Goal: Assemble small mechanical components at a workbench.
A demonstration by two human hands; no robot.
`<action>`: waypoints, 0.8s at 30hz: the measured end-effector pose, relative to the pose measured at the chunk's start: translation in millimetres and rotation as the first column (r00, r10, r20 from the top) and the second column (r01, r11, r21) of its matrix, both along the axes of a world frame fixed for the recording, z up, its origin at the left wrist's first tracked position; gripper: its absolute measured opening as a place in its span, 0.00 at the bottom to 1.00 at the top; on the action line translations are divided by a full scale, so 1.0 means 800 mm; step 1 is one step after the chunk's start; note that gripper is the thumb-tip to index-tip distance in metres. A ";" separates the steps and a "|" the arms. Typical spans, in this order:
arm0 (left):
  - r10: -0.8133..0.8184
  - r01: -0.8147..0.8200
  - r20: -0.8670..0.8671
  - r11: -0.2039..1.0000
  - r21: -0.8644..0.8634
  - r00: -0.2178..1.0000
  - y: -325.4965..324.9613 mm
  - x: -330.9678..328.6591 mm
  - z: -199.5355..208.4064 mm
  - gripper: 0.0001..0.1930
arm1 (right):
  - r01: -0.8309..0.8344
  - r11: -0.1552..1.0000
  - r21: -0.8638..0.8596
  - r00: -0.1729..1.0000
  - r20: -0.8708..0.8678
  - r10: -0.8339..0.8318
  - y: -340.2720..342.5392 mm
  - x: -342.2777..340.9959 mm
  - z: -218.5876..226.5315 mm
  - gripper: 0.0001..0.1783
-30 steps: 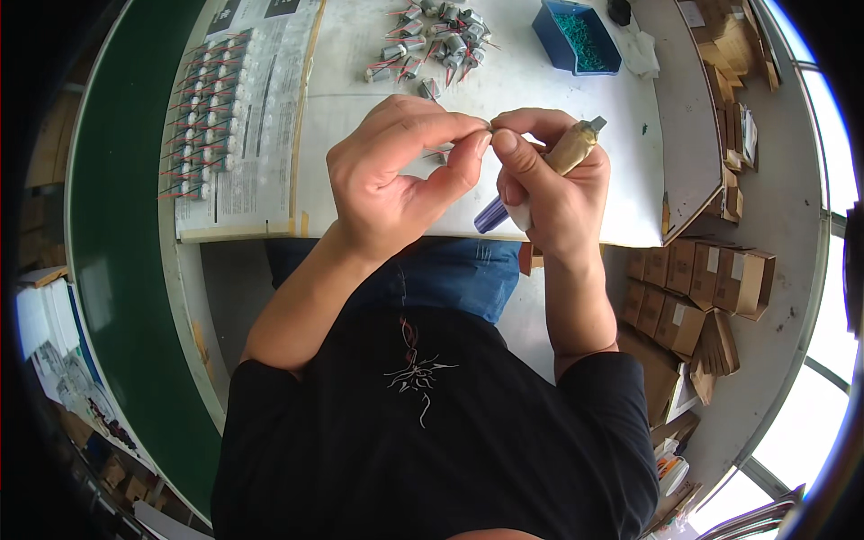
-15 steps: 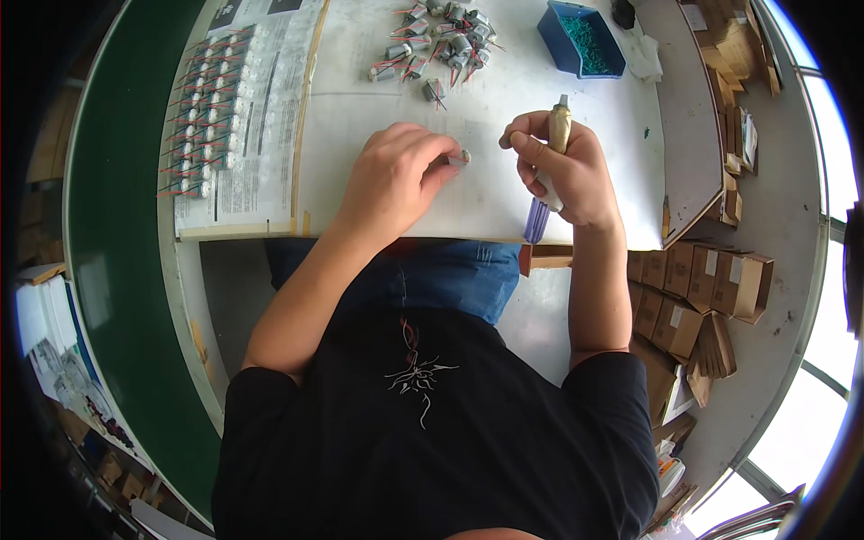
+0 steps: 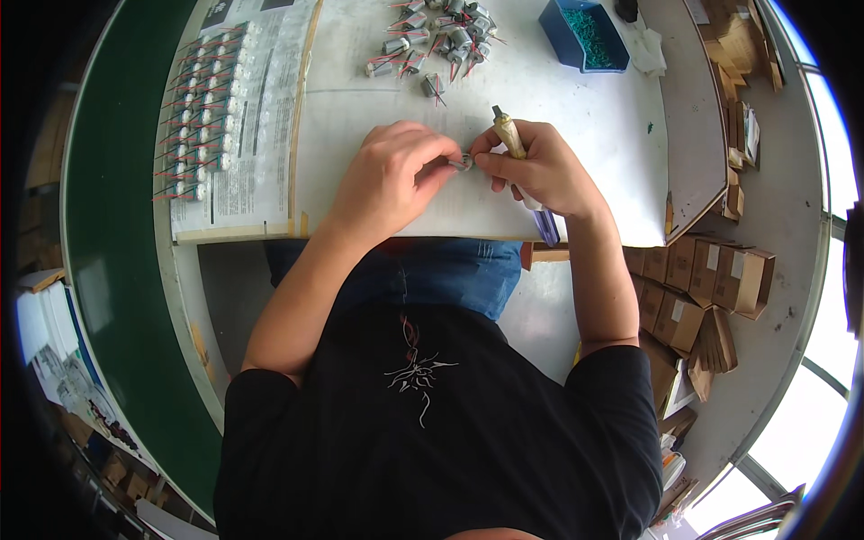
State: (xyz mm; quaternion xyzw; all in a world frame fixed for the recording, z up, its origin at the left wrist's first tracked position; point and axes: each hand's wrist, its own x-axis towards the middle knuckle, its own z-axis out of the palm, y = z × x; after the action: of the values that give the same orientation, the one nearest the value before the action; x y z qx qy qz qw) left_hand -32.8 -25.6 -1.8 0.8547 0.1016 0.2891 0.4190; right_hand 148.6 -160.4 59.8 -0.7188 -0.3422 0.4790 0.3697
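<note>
My left hand [image 3: 391, 175] pinches a small grey motor [image 3: 463, 164] just above the white tabletop, its thumb and fingers hiding most of it. At the motor's exposed end, the thumb and forefinger of my right hand [image 3: 553, 175] meet it; whether they pinch a small part is hidden. My right hand also keeps a screwdriver-like tool [image 3: 510, 138] in its grip, with a metal tip, a pale wrapped middle and a clear purple handle. Beyond my hands lies a single motor [image 3: 434, 85] with red wires, near a loose heap of similar motors [image 3: 461, 39].
Neat rows of motors with red and green leads [image 3: 205, 117] cover a printed sheet [image 3: 261, 135] at the left. A blue bin [image 3: 601, 69] of small green pieces stands at the far right, beside a white cloth [image 3: 646, 56]. A raised board [image 3: 693, 153] edges the table's right side.
My right hand has moved left, bringing its fingertips to the motor in my left hand. The tool has swung with it, its tip now leaning left. My left hand stays nearly still.
</note>
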 end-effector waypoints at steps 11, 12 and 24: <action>0.003 -0.010 0.074 0.995 0.094 0.997 0.002 0.000 -0.004 0.07 | -0.037 0.997 -0.060 0.996 0.076 0.042 0.013 -0.005 0.005 0.08; 0.006 -0.013 0.074 0.996 0.092 0.997 0.002 0.000 -0.004 0.07 | -0.034 0.997 -0.063 0.995 0.097 0.040 0.014 -0.007 0.007 0.08; 0.014 -0.016 -0.050 0.999 -0.043 0.999 0.003 -0.001 0.000 0.07 | -0.023 0.998 -0.060 0.984 0.173 0.033 0.018 -0.012 0.008 0.08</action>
State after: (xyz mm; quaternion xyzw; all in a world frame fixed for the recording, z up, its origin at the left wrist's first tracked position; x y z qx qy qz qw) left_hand -33.9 -23.2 -1.6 0.8514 0.1247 0.2688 0.4327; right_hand 138.7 -146.1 66.1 -0.7635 -0.3693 0.4290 0.3107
